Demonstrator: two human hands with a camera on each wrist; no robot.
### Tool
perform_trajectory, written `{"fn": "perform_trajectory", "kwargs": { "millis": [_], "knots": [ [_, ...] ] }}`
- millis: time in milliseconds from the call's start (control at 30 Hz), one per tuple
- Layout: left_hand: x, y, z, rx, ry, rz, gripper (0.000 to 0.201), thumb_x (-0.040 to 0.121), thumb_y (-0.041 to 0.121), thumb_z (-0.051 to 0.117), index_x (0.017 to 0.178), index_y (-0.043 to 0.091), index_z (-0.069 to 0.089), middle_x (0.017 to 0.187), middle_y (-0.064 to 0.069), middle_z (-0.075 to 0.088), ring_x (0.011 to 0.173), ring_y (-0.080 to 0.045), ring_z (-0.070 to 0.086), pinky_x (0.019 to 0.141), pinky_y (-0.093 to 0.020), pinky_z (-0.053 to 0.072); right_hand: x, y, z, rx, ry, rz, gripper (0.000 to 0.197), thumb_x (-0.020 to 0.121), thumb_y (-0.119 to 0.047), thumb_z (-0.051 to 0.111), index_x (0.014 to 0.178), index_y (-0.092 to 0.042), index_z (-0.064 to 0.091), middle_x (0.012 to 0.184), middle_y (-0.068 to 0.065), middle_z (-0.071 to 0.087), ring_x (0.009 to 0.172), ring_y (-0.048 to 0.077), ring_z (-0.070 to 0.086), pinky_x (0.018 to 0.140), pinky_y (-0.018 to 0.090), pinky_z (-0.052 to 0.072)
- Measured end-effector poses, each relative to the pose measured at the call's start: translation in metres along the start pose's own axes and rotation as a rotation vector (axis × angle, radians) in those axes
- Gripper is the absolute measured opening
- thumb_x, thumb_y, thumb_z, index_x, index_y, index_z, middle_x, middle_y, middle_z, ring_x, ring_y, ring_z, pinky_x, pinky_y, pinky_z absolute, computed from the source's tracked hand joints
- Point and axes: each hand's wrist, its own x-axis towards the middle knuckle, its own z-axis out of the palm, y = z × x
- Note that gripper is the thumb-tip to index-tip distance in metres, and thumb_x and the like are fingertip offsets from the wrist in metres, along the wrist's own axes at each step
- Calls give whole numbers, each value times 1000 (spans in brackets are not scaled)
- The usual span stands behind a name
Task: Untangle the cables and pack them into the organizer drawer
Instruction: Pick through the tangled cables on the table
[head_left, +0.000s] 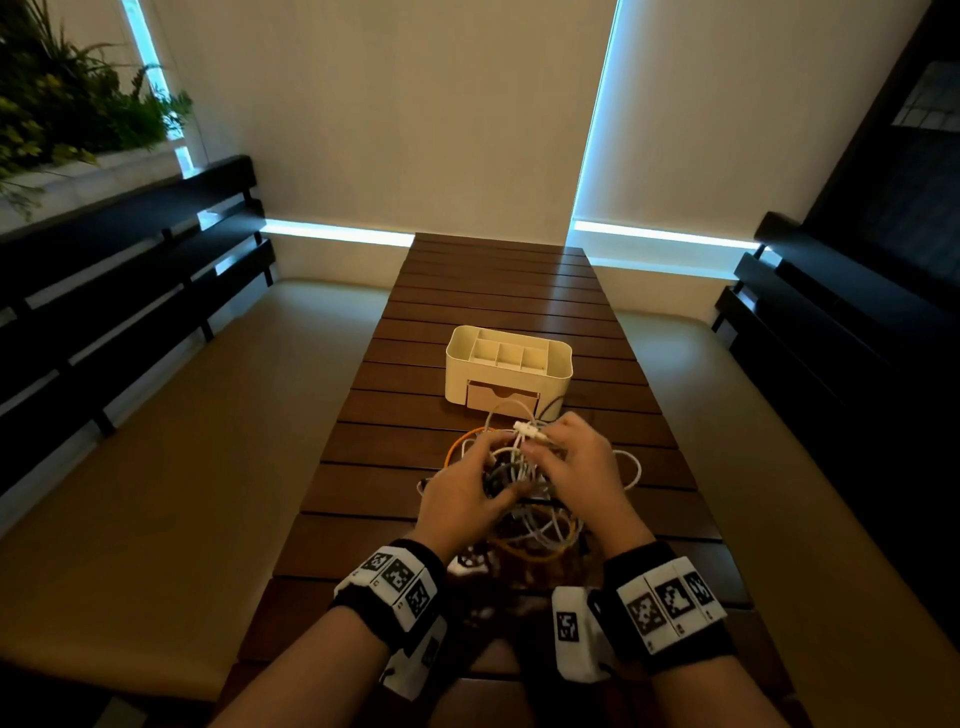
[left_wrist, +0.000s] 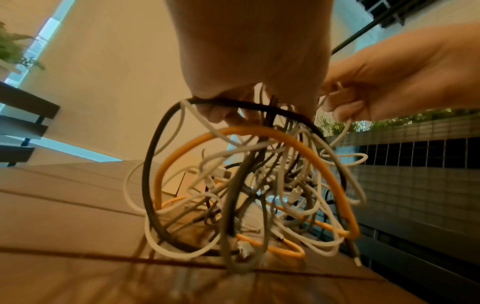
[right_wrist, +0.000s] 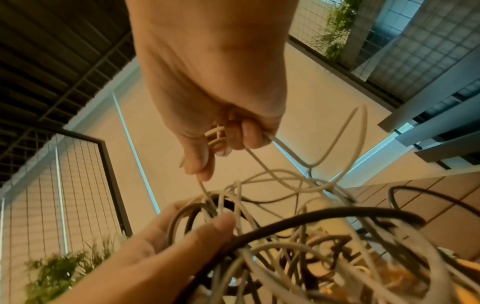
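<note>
Two hands — one organizer — one cable tangle

Dim, window-backlit, wide-angle warp, motion-blurred

Desk: dark brown wood, long and narrow, built of slats running crosswise with thin gaps between them; it extends away from the person toward the far wall.
Organizer: cream, open compartments on top, a drawer front facing the person; stands directly on the desk, near mid-length.
Cable tangle: white, grey, black and orange loops; lower loops rest on the slats just in front of the organizer.
</note>
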Motion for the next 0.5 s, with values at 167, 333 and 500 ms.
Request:
{"fn": "perform_trajectory", "kwargs": {
  "millis": [167, 333, 500],
  "knots": [
    [12, -7, -11, 35, 13, -113, 44, 80, 60, 60, 114, 31, 60, 95, 8, 70, 88, -14, 65, 67, -27, 49, -2, -15, -14, 260, 257, -60, 7, 84, -10, 66, 80, -4, 67, 77, -8, 48, 67, 0, 48, 61, 9, 41],
    [21, -19, -13, 153, -129, -165, 34, 76, 68, 59, 92, 38, 57, 89, 15, 59, 99, -15, 57, 92, -45, 43, -4, -11, -12, 436, 307, 76, 15, 89, -11, 59, 75, -13, 59, 82, 4, 54, 73, 7, 53, 68, 23, 48],
    [21, -6, -11, -361, -223, -177, 41, 75, 49, 72, 108, 29, 59, 112, 9, 62, 107, -12, 59, 96, -41, 47, -10, 1, -5, 339, 92, 210, 20, 92, -17, 56, 72, -20, 59, 83, 16, 61, 75, 24, 56, 70, 40, 47]
  ]
}}
